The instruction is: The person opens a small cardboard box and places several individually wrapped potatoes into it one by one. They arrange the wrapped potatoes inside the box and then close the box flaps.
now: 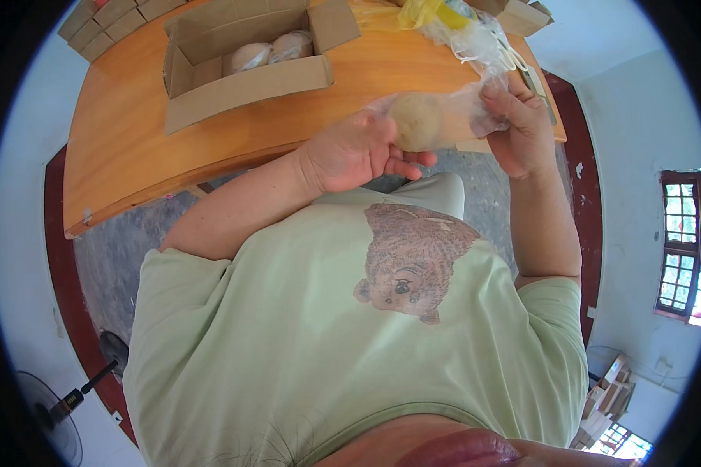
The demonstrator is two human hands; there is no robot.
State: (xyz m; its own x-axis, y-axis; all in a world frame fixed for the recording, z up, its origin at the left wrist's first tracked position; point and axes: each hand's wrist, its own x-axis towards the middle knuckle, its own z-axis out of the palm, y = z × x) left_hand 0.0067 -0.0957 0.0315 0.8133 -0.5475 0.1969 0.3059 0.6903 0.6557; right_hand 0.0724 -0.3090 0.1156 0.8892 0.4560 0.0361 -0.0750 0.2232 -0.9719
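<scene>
A round, pale yellow-brown object, its exact kind unclear, lies inside a thin clear plastic bag above the table's near edge. My left hand supports the bagged round thing from the left, the lower fingers partly spread beneath it. The gathered end of the bag is pinched in my right hand. To the left on the table stands an open cardboard box holding two similar round things in clear plastic, side by side at its right end.
The wooden table curves before me. Crumpled clear and yellow plastic bags lie at its back right, near white cord-like loops. Small cardboard boxes are stacked at the back left. A standing fan is at the lower left.
</scene>
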